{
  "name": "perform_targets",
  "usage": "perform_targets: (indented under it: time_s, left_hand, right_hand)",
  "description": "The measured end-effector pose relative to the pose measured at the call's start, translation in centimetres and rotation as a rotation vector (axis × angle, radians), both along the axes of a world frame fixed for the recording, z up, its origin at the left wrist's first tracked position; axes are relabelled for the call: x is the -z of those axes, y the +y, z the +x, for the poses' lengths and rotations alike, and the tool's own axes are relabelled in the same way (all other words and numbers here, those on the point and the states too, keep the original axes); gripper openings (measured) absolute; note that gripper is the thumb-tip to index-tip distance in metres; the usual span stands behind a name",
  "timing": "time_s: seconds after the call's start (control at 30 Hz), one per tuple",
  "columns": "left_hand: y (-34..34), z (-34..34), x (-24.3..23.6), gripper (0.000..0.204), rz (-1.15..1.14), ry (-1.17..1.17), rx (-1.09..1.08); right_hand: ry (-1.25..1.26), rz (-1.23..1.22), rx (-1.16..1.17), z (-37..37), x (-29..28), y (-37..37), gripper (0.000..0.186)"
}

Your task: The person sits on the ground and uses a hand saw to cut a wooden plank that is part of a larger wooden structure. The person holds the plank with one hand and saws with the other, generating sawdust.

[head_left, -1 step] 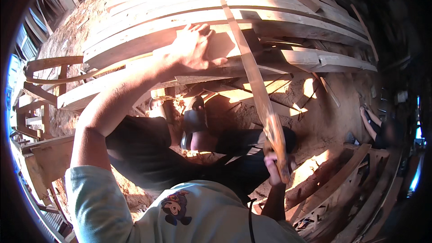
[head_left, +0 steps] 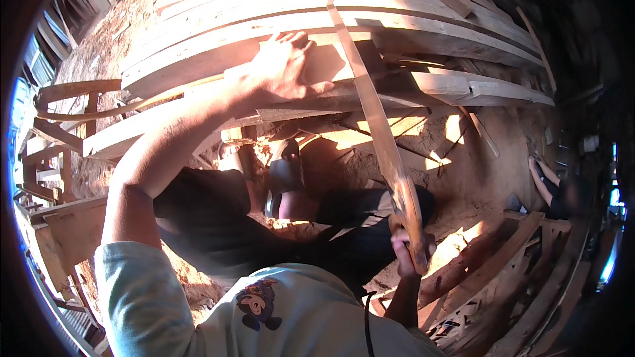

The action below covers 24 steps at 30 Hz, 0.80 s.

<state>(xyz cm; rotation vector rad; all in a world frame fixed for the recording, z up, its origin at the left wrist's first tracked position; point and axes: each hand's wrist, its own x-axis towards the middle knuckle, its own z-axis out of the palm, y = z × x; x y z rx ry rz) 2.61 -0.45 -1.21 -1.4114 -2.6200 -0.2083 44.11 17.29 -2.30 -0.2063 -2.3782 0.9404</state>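
Sunlight falls in hard patches across a dirt floor [head_left: 476,175] strewn with wood scraps, and long pale beams [head_left: 423,24] lie side by side over the upper part of the view, bending with the lens. On top of them, toward the upper right, sits a short wooden block [head_left: 454,0]; nearer the person, a separate timber [head_left: 476,88] with a nick in its upper edge runs off to the right. The two hands are well apart. The left hand [head_left: 284,69] lies spread on a short, brightly lit board [head_left: 327,55] at the near side of the beams, its thumb reaching out to the right and its palm gripping nothing. The right hand [head_left: 405,254], low and right of centre, is closed around the wooden handle [head_left: 411,218] of a handsaw [head_left: 375,119]. Its long, tapering blade slants up and leftward across the board's right end, the narrow tip over the beams beyond; whether the teeth are sunk into the wood cannot be told. Below, the person's dark trousers [head_left: 218,231] and pale printed shirt [head_left: 317,311] fill the view. Far right, in shadow, another person [head_left: 546,182] shows dimly, bare legs stretched toward the upper left.
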Motion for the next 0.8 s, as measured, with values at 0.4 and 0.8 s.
perform_targets:
  time_s: [0.4, 0.8]
  left_hand:
    - [0.7, 0.3, -1.4, 0.105, -0.092, -0.081, -0.006]
    - [-0.5, -0.1, 0.3, 0.104, -0.042, -0.004, -0.052]
  right_hand:
    - [0.035, -0.134, -0.055, -4.3, 1.7, 0.2, 0.009]
    - [-0.097, -0.524, 0.082, 7.1, 2.6, 2.4, 0.014]
